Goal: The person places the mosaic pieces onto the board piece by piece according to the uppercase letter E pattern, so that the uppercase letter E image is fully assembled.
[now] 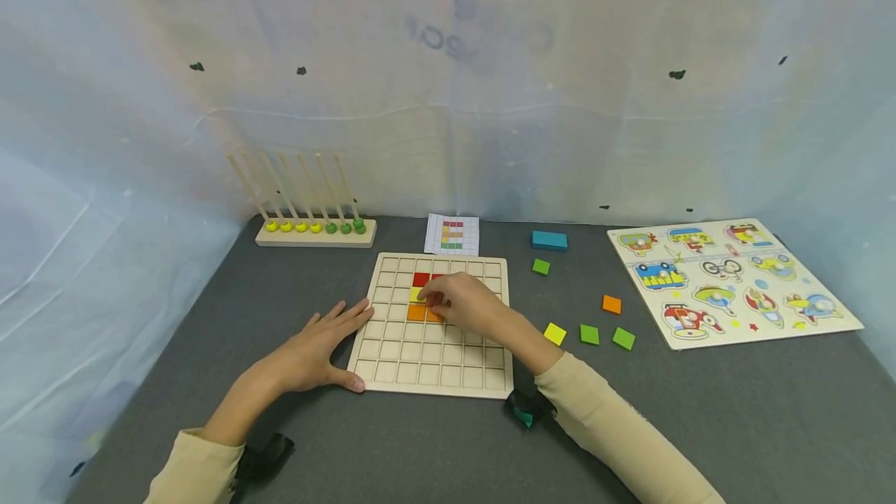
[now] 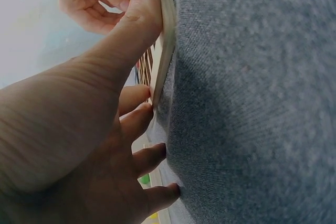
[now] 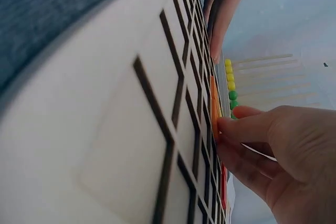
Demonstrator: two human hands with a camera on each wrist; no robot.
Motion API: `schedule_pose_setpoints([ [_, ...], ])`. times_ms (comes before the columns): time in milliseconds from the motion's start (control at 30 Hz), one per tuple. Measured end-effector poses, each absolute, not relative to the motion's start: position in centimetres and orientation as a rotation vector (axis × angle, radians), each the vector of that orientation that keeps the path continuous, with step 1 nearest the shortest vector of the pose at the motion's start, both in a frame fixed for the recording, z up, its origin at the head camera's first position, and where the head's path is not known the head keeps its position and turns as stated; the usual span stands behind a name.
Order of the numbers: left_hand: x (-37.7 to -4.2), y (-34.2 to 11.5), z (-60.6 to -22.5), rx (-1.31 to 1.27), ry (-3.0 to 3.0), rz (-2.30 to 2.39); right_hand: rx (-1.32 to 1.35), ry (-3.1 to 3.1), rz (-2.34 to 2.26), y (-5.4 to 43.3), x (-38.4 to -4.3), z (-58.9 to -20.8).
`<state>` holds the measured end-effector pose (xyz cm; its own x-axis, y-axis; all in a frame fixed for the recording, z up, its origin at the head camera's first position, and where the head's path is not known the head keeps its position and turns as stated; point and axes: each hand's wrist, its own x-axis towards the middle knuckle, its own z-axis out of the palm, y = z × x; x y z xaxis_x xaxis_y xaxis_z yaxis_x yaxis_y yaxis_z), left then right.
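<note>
A square wooden grid board (image 1: 434, 391) lies flat in front of me. Set in its cells are red tiles (image 1: 420, 279), a yellow tile (image 1: 416, 295) and orange tiles (image 1: 416, 312). Over them, my right hand (image 1: 465, 303) pinches with thumb and fingertips at the orange tile (image 3: 214, 111) on the right, partly covering it. My left hand (image 1: 315, 352) spreads along the board's left edge. Its thumb (image 2: 137, 11) presses on the near corner, and its forefinger reaches the rim farther back while other fingers touch the dark cloth.
Right of the board lie loose green tiles (image 1: 589, 334), a yellow one (image 1: 555, 334) and an orange one (image 1: 612, 304). A pattern card (image 1: 452, 235) and blue block (image 1: 549, 240) sit behind. A peg rack with beads (image 1: 315, 236) stands back left; a picture puzzle (image 1: 735, 282) lies right.
</note>
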<state>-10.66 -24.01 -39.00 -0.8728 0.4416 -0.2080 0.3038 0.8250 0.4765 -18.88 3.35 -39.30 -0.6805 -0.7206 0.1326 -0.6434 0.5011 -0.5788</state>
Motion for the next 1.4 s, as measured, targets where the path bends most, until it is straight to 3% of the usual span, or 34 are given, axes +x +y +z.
schedule_pose_setpoints([
  [267, -10.7, -23.8, -38.9, 0.567, 2.693, 0.633, -1.218, 2.630, -0.990, 5.5, -18.8, -38.8],
  [1067, -10.8, -24.0, -39.2, 0.590, 2.677, 0.650, -0.806, 2.908, -0.916, 23.0, -18.8, -38.6],
  [1400, -10.8, -24.1, -39.3, 0.570, 2.686, 0.630, -0.778, 2.876, -0.846, 26.9, -17.7, -37.9],
])
